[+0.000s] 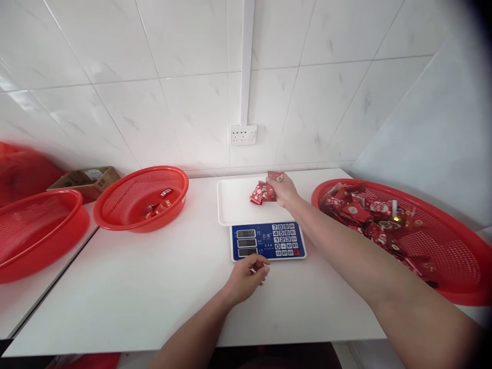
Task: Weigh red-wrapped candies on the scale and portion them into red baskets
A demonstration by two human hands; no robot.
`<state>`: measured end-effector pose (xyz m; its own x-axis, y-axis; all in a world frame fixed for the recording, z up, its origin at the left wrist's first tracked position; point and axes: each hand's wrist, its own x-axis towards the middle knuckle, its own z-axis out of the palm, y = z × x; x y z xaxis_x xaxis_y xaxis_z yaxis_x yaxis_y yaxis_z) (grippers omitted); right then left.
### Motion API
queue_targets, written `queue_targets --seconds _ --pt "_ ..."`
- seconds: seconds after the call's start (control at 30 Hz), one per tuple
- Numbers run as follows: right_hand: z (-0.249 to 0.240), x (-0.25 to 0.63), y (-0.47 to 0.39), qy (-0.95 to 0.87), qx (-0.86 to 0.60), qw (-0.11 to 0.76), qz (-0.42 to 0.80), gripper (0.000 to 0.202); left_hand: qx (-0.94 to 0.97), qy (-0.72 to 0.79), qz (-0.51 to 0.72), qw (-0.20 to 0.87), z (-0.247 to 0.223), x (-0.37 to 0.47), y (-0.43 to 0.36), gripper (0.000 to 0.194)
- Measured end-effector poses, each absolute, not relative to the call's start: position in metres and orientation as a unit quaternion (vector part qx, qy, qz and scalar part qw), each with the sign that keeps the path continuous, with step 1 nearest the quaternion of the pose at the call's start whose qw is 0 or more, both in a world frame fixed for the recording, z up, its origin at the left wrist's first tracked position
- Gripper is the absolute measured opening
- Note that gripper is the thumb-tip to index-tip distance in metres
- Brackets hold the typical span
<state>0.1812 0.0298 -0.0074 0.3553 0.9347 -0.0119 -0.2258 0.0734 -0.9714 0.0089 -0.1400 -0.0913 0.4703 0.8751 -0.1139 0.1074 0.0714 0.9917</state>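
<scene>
My right hand (283, 189) is closed around several red candy packets (265, 191) above the right part of the white weighing tray (232, 201). Whether the lowest packet touches the tray I cannot tell. Below that tray is the blue keypad panel of the digital scale (268, 242), with its small displays on the left. My left hand (248, 277) hovers by the panel's front edge, its fingers loosely curled and apart, holding nothing. To the right, a red plastic basket (453, 256) holds many red packets (371, 218), heaped toward its left side.
Left of the scale, a red basket (115, 205) has a few small packets in it. Another red basket (77, 205) stands at the far left, with a cardboard box (109, 179) behind. A wall socket (243, 135) is above the white table (154, 287).
</scene>
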Motion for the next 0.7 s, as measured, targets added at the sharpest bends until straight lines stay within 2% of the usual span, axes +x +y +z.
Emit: queue_targets --seconds 0.17,0.5,0.7 --pt "-0.002 0.177 0.029 -0.309 -0.487 0.643 0.504 0.020 0.609 0.404 0.314 0.606 -0.090 0.009 -0.140 0.025" --pt "0.009 0.178 0.024 -0.268 -0.446 0.688 0.506 0.025 0.613 0.408 0.318 0.597 -0.093 0.008 -0.139 0.027" --pt "0.016 0.180 0.019 -0.267 -0.444 0.696 0.497 0.021 0.610 0.410 0.319 0.599 -0.094 0.009 -0.138 0.029"
